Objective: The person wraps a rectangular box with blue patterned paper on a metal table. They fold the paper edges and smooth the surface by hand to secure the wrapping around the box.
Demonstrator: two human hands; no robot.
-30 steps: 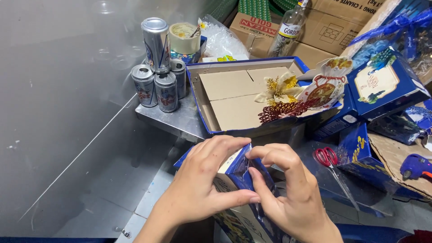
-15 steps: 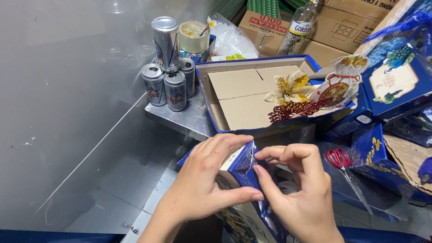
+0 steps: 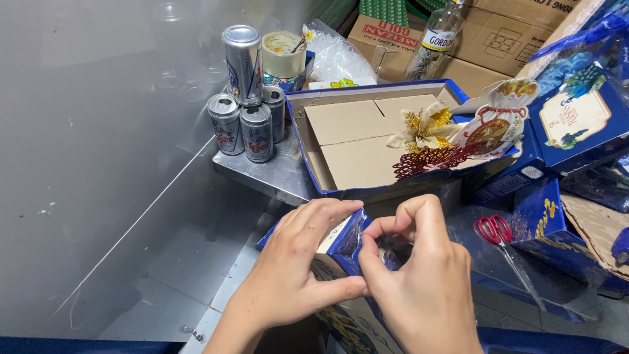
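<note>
**A:** Starting at the left, what sits on the metal shelf point(image 3: 275, 177)?

**B:** A cluster of drink cans point(image 3: 246, 98) near its left corner, with a roll of tape point(image 3: 283, 52) behind them. Further right an open blue tray box point(image 3: 367, 141) lined with cardboard reaches the shelf's front edge, and a gold paper flower point(image 3: 422, 131) lies on its right side.

**A:** And the hands?

**B:** Both are below the shelf's front edge, clamped on a blue carton point(image 3: 344, 246) wrapped in clear film. The left hand point(image 3: 295, 275) curls over the carton's top left corner, thumb stretched along its side. The right hand point(image 3: 426, 288) meets it, fingers bent, pinching the film against the top edge.

**A:** So which step does that look like?

**B:** Likely smoothing or folding the wrap tight at the corner. The next move would call for holding the fold flat while one hand frees itself.

**A:** Anything further right?

**B:** Red-handled scissors point(image 3: 501, 239) lying on blue boxes point(image 3: 563, 131).
</note>
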